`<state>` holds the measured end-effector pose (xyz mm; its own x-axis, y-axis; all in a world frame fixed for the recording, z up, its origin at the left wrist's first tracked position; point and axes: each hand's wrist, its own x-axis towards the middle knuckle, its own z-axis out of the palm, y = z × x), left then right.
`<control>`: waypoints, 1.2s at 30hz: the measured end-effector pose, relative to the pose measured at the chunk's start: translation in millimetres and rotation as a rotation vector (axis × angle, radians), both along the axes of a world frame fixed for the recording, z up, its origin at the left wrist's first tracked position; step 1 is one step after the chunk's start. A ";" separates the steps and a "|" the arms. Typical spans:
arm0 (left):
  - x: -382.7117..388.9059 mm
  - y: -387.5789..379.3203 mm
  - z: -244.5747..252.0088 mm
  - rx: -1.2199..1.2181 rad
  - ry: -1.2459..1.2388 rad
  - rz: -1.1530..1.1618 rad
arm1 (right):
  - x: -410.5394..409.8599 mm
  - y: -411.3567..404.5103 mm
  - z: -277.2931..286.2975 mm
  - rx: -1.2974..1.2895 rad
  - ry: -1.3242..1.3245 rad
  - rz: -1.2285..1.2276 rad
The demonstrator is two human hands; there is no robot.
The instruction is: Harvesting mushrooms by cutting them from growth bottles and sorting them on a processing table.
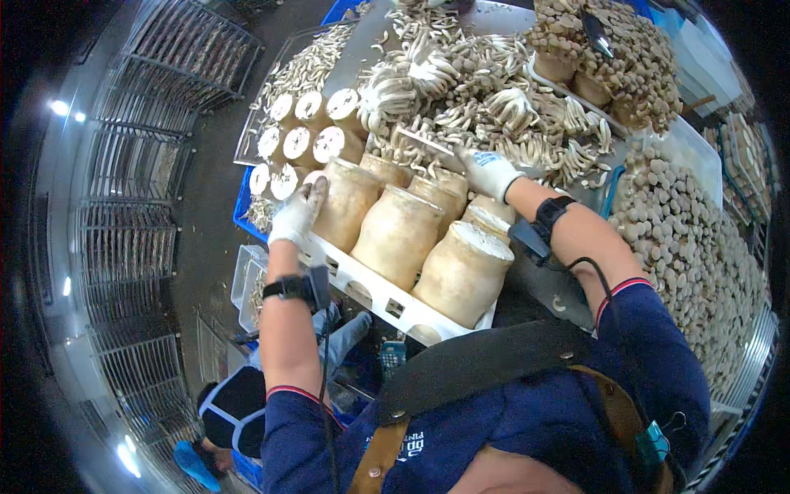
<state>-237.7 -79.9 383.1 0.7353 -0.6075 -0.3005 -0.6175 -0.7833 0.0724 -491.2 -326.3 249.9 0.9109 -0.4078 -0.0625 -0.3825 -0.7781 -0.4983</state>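
Note:
My left hand (302, 211), in a white glove, rests against the tan mushroom-growing bottle (347, 207) at the left corner of a white plastic crate (376, 302). Several such bottles stand upright in the crate, among them one at the near right corner (464, 275) with a flat white top. In my gloved right hand (490, 171) is a long flat blade (426, 143), held over the crate's far side. Cut clusters of pale-stemmed mushrooms (512, 111) lie heaped just beyond it. The far bottles are partly hidden.
More white-topped bottles (298, 143) stand at the left, beside a tray of small mushroom pieces (308, 65). Uncut mushrooms fill the upper right (617, 55) and right (685, 247). A dark tool (595, 34) lies on the upper mushrooms. Another person in a cap (241, 410) is at lower left.

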 end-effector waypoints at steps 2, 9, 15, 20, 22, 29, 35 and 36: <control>-24.3 11.6 0.9 0.010 -0.027 0.046 | 3.8 8.3 -8.7 -0.002 0.044 0.060; -46.7 21.3 -3.3 -0.082 -0.073 0.108 | 44.0 24.5 -4.3 -0.072 0.188 0.299; -41.6 19.5 -3.3 -0.156 -0.112 0.116 | 81.0 2.2 0.5 -0.095 0.132 0.323; -29.8 13.6 -3.5 -0.163 -0.103 0.129 | 57.2 -18.7 2.5 0.050 -0.077 0.090; -28.0 12.8 -0.5 -0.199 -0.102 0.099 | 62.7 2.7 21.0 0.122 -0.002 0.209; -21.3 17.7 -11.1 -0.243 -0.119 0.089 | 85.3 -6.2 3.1 0.078 0.182 0.187; -19.8 5.8 -4.3 -0.195 -0.073 0.077 | 74.9 0.9 -65.6 -0.075 0.141 0.166; -19.9 9.0 -6.8 -0.181 -0.094 0.081 | 79.1 1.6 -59.3 -0.105 0.137 0.213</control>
<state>-257.5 -70.9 376.3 0.8034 -0.5833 -0.1198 -0.5639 -0.8099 0.1618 -412.0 -324.7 190.6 0.9628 -0.2184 -0.1589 -0.2628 -0.8929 -0.3656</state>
